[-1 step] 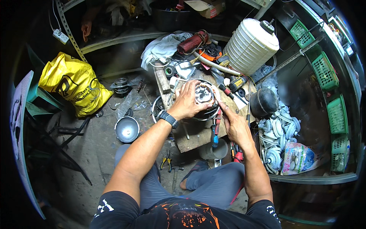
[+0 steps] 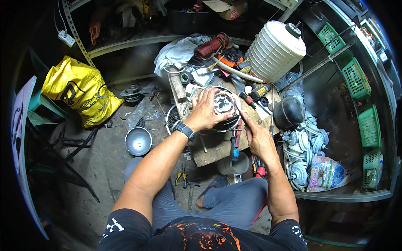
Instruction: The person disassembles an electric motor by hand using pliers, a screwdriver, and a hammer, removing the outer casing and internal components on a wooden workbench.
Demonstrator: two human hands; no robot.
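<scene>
A round motor stator (image 2: 225,103) with copper-coloured windings rests on a low wooden bench (image 2: 211,155). My left hand (image 2: 206,109) wraps round its left side, thumb along the near edge and fingers over the far edge. Against the right rim lies the tip of a thin, slender tool (image 2: 240,108). My right hand (image 2: 260,140) is closed on that tool, forefinger stretched along it; its handle is hidden in the palm. Between the hands, a screwdriver (image 2: 236,140) with a red and blue handle lies near the bench edge.
Beyond the stator are a yellow-black tool (image 2: 260,90), a red cylinder (image 2: 212,46) and a white ribbed tank (image 2: 275,52). Pliers (image 2: 181,177), a hammer (image 2: 190,193) and a grey bowl (image 2: 138,141) lie on the floor. White plastic parts (image 2: 305,144) are piled at right; a yellow bag (image 2: 79,94) stands left.
</scene>
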